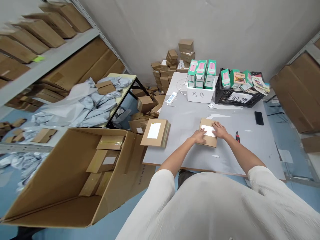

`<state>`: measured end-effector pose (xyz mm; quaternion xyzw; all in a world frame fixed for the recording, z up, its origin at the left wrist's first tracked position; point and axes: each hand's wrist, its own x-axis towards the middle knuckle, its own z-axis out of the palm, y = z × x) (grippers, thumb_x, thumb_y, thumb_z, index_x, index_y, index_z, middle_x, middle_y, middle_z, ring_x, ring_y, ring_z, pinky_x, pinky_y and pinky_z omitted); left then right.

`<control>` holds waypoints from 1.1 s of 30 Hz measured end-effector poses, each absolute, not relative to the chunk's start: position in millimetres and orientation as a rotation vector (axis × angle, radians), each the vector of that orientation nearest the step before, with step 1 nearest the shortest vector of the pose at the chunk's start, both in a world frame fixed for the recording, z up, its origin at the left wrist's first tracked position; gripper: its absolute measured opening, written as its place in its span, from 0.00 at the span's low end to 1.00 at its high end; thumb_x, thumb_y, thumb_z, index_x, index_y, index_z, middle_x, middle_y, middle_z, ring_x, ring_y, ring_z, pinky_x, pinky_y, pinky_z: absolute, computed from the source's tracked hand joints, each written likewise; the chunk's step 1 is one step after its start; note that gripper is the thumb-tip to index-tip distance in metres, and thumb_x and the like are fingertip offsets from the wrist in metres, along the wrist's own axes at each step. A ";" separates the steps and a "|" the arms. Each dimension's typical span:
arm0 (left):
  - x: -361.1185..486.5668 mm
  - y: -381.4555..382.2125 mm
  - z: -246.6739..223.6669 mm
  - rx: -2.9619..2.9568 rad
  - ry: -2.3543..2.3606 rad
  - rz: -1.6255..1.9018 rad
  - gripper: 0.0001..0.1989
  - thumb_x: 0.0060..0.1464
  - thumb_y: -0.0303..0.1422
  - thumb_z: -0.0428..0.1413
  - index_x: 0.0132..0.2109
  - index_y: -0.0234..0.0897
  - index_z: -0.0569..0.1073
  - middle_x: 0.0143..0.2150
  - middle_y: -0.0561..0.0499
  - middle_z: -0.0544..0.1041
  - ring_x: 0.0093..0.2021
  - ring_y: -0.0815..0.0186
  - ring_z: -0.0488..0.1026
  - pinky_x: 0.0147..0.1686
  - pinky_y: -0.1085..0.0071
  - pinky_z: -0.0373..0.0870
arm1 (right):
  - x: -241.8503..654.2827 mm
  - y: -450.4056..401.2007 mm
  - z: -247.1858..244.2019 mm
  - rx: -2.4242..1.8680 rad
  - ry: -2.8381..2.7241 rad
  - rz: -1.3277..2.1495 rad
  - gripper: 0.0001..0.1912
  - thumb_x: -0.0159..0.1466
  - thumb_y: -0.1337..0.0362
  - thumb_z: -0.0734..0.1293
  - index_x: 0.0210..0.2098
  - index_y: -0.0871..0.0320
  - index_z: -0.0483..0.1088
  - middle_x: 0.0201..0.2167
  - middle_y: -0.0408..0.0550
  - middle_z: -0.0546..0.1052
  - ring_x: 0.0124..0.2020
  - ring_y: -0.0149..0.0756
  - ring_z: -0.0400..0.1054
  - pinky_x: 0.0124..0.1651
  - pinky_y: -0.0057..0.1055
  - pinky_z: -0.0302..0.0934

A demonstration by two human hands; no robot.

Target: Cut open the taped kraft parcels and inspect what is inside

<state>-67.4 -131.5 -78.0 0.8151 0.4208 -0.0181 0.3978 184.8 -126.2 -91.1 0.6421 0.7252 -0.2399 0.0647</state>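
Observation:
A small brown cardboard box (208, 142) with a white label (208, 130) on top lies on the grey table, directly in front of me. My left hand (199, 136) rests on its left side, fingers stretched over the label's edge. From the right, my right hand (219, 130) lies on the box with fingers spread across the label's right end. Both palms press on the top and neither hand is wrapped around anything. Just right of my right hand is a red and black box cutter (237, 137). Another labelled cardboard box (162, 135) sits at the table's left edge.
A large open carton (50, 170) holding several boxes stands at the left. On the table's back are a white bin (200, 95) and a black crate (240, 96) with green packages, a power strip (171, 98) and a phone (259, 118). Cardboard boxes (146, 104) are heaped behind.

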 end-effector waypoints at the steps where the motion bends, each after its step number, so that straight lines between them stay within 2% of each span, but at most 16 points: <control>1: -61.1 -131.8 -76.6 2.063 1.094 -0.050 0.44 0.55 0.40 0.67 0.76 0.41 0.66 0.83 0.37 0.56 0.84 0.44 0.48 0.80 0.43 0.47 | 190.8 -124.8 -90.6 1.948 2.181 -0.728 0.38 0.75 0.55 0.61 0.82 0.51 0.52 0.85 0.54 0.45 0.85 0.54 0.37 0.80 0.59 0.46; 5: -51.2 -138.7 -72.3 2.017 1.206 -0.002 0.34 0.63 0.34 0.59 0.75 0.41 0.68 0.83 0.40 0.59 0.83 0.47 0.51 0.80 0.44 0.48 | 201.3 -118.9 -90.5 1.974 2.194 -0.721 0.38 0.74 0.54 0.63 0.80 0.50 0.54 0.85 0.56 0.47 0.83 0.57 0.42 0.77 0.61 0.51; 11: -66.0 -153.3 -69.1 2.049 1.259 0.038 0.24 0.63 0.31 0.58 0.65 0.42 0.78 0.72 0.42 0.74 0.75 0.49 0.68 0.75 0.55 0.63 | 196.9 -110.0 -96.2 2.010 2.171 -0.727 0.38 0.70 0.54 0.67 0.77 0.50 0.57 0.84 0.60 0.48 0.82 0.59 0.43 0.76 0.63 0.47; 15: -76.3 -154.1 -67.5 1.984 1.336 0.035 0.20 0.65 0.31 0.55 0.62 0.42 0.80 0.66 0.41 0.79 0.66 0.49 0.76 0.67 0.57 0.71 | 197.3 -108.9 -97.5 2.055 2.192 -0.729 0.37 0.68 0.53 0.69 0.74 0.50 0.60 0.82 0.59 0.54 0.80 0.60 0.47 0.74 0.60 0.52; 19: -84.5 -147.6 -67.8 1.921 1.376 0.021 0.19 0.64 0.32 0.56 0.60 0.43 0.80 0.64 0.42 0.80 0.64 0.50 0.76 0.65 0.57 0.72 | 195.0 -112.4 -96.0 2.184 2.110 -0.661 0.38 0.67 0.45 0.71 0.71 0.52 0.63 0.74 0.62 0.63 0.73 0.62 0.56 0.69 0.55 0.58; 23: -89.4 -139.0 -70.2 1.911 1.395 0.025 0.20 0.64 0.32 0.56 0.61 0.40 0.78 0.65 0.39 0.79 0.67 0.50 0.75 0.67 0.57 0.70 | 187.1 -119.3 -90.9 2.370 1.908 -0.620 0.46 0.64 0.37 0.72 0.71 0.56 0.62 0.68 0.67 0.67 0.70 0.66 0.59 0.69 0.56 0.58; 27: -92.5 -130.2 -73.8 1.898 1.407 0.006 0.24 0.61 0.31 0.58 0.64 0.39 0.76 0.68 0.38 0.77 0.68 0.50 0.74 0.68 0.58 0.69 | 176.8 -128.6 -84.8 2.436 1.755 -0.692 0.47 0.65 0.36 0.71 0.71 0.61 0.63 0.68 0.72 0.68 0.72 0.67 0.61 0.70 0.56 0.58; 31: -101.3 -121.1 -77.6 1.852 1.451 0.065 0.26 0.58 0.30 0.60 0.63 0.40 0.76 0.69 0.39 0.76 0.69 0.50 0.73 0.70 0.59 0.67 | 169.3 -138.9 -86.4 2.432 1.686 -0.846 0.42 0.68 0.38 0.68 0.70 0.61 0.66 0.62 0.72 0.76 0.63 0.64 0.74 0.62 0.53 0.68; 33: -107.6 -116.7 -79.2 1.833 1.459 0.109 0.27 0.57 0.29 0.60 0.63 0.40 0.76 0.71 0.39 0.74 0.71 0.52 0.72 0.71 0.60 0.65 | 168.9 -142.6 -90.0 2.443 1.677 -0.903 0.40 0.69 0.39 0.67 0.70 0.60 0.67 0.59 0.71 0.79 0.60 0.65 0.77 0.59 0.54 0.70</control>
